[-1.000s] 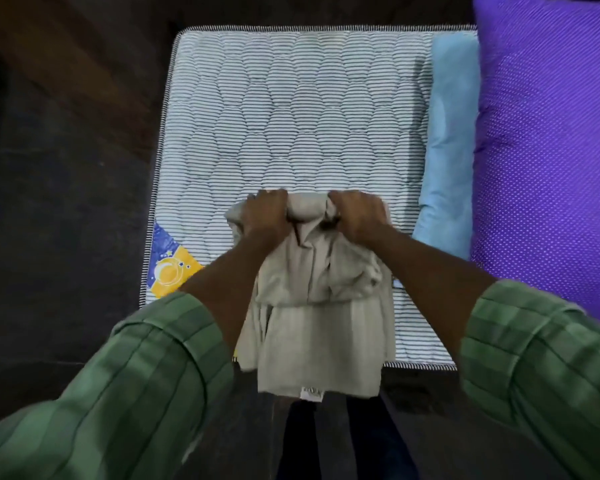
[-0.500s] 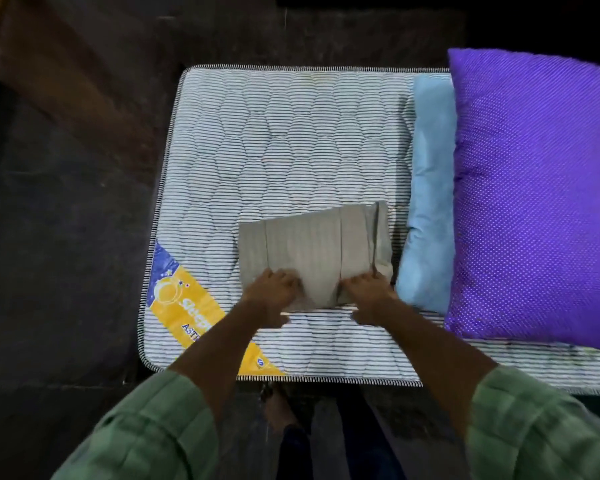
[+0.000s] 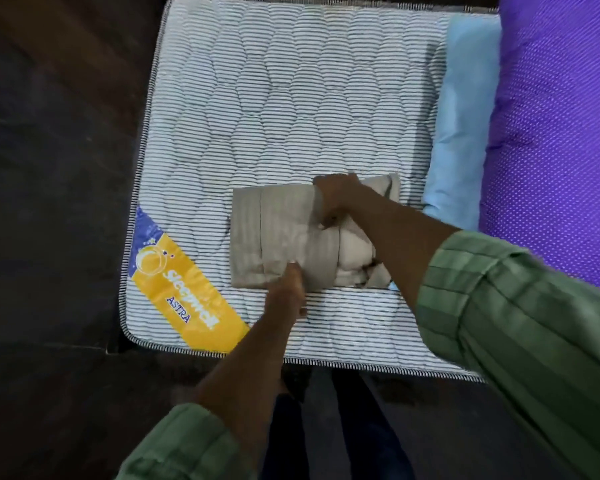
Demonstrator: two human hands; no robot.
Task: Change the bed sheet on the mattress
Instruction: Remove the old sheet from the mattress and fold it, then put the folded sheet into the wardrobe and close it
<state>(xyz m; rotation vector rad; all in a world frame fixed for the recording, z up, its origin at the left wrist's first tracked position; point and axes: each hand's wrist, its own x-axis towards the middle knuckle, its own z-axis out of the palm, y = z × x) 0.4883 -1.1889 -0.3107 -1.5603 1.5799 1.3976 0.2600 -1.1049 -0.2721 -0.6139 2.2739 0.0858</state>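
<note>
A folded beige bed sheet (image 3: 278, 233) lies on the bare striped quilted mattress (image 3: 291, 98), near its front edge. My left hand (image 3: 288, 289) rests at the sheet's near edge, fingers curled onto the fabric. My right hand (image 3: 336, 199) reaches across the sheet's far right part and grips a fold, lifting a layer so a paler inner layer (image 3: 355, 258) shows on the right side. Both forearms come out of green striped sleeves.
A light blue pillow (image 3: 465, 116) lies along the mattress's right side, with a large purple dotted pillow (image 3: 561, 133) against it. A yellow and blue brand label (image 3: 184, 289) marks the front left corner. Dark floor surrounds the mattress; my legs stand at its front edge.
The sheet went from bunched in both hands to lying folded on the mattress. Since then my right hand has moved up onto its far right part and lifted a layer open.
</note>
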